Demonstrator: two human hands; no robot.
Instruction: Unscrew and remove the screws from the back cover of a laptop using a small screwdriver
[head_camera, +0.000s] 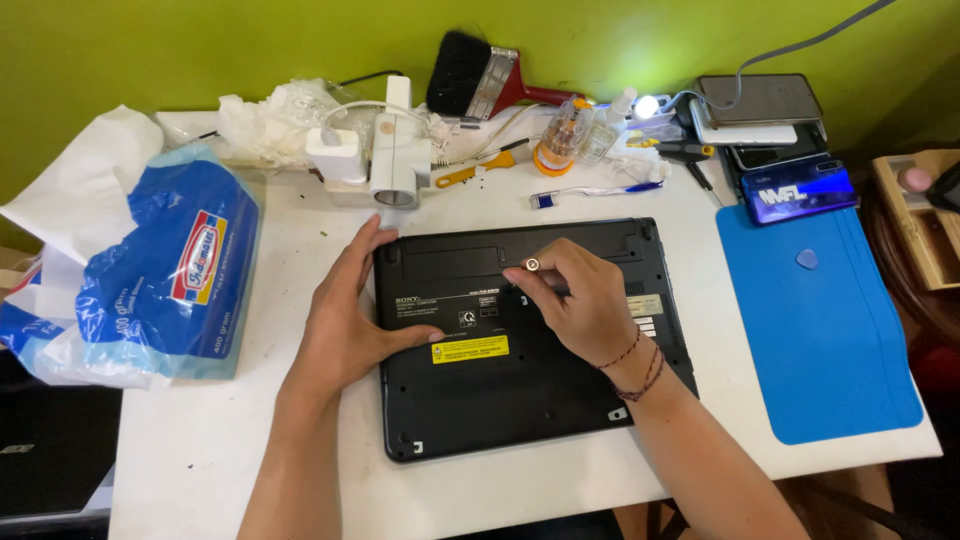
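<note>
Fingers of right hand (580, 305) pinch one screwdriver (533, 268); left hand (350, 320) lies flat, open, on one laptop (520, 380).

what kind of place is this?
Likely a small electronics repair bench. A black laptop lies bottom-up on a white table, the right hand works a screwdriver on it, and a blue repair mat and a dusting brush sit nearby.

A black laptop (520, 340) is laid bottom-up mid-table (200, 450), pinned at its left edge by the left hand (345, 320). A small screwdriver (533, 266) is pinched in the right hand (580, 300) over the base; a blue mat (820, 340) is spread along the table's right edge
</note>
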